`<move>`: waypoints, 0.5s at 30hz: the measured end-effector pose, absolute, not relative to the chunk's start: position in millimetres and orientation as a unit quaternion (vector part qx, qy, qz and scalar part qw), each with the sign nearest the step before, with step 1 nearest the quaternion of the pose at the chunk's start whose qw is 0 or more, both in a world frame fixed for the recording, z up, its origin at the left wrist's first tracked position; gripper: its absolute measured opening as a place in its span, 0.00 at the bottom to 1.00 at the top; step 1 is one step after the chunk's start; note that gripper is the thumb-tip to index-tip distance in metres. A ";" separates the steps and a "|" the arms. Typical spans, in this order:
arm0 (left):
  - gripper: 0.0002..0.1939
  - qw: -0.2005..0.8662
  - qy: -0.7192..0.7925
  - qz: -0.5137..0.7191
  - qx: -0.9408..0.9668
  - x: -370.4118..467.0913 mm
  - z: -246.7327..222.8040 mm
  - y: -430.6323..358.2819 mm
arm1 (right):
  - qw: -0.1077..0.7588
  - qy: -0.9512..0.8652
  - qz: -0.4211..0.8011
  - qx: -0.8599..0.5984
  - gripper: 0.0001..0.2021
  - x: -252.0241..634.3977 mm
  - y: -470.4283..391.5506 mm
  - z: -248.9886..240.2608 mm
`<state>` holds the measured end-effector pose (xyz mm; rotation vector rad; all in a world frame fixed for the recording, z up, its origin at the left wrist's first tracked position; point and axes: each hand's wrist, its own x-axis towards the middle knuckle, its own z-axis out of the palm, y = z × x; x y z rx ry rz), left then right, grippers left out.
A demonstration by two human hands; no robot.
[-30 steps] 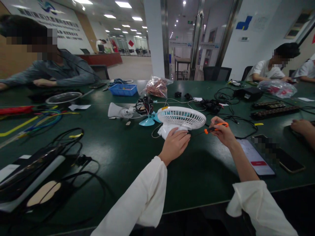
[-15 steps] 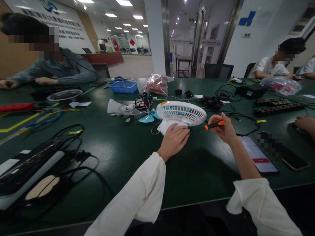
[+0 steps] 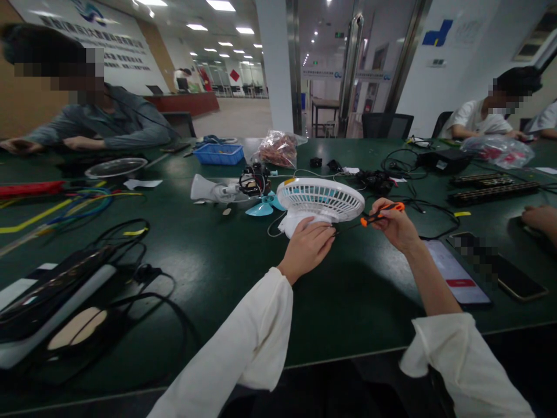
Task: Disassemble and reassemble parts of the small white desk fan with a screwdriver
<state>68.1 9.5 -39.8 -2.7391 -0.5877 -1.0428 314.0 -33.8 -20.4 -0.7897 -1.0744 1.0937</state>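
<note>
A white fan part with a round slatted grille (image 3: 322, 197) is on the green table, grille side up and slightly tilted. My left hand (image 3: 307, 247) is wrapped against its white lower housing. My right hand (image 3: 394, 223) grips an orange and black screwdriver (image 3: 369, 217) just right of the grille. The thin shaft points left toward the housing near my left fingertips; where its tip rests is too small to tell. Behind and left of the grille lie light blue fan blades (image 3: 261, 207), a dark motor with wires (image 3: 255, 180) and a white stand piece (image 3: 204, 188).
Beyond the fan are a blue basket (image 3: 219, 154) and a clear bag (image 3: 278, 150). Cables and a power strip (image 3: 56, 281) lie left. Two phones (image 3: 456, 276) lie right, near another person's hand (image 3: 539, 219). Other people sit around the table.
The fingers of my right hand have shifted around the screwdriver handle, and the handle's angle has changed slightly. My left hand and the fan part look almost unmoved.
</note>
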 end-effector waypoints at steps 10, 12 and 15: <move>0.12 0.085 -0.194 -0.348 -0.913 68.3 -39.4 9.6 | 0.631 -0.482 0.494 -0.354 0.21 310.2 -34.4 -22.1; 0.12 0.083 -0.194 -0.345 -0.914 68.3 -39.4 9.6 | 0.627 -0.479 0.500 -0.357 0.16 311.9 -34.1 -22.5; 0.12 0.081 -0.195 -0.343 -0.915 68.3 -39.9 9.7 | 0.637 -0.476 0.499 -0.344 0.07 313.1 -33.6 -21.9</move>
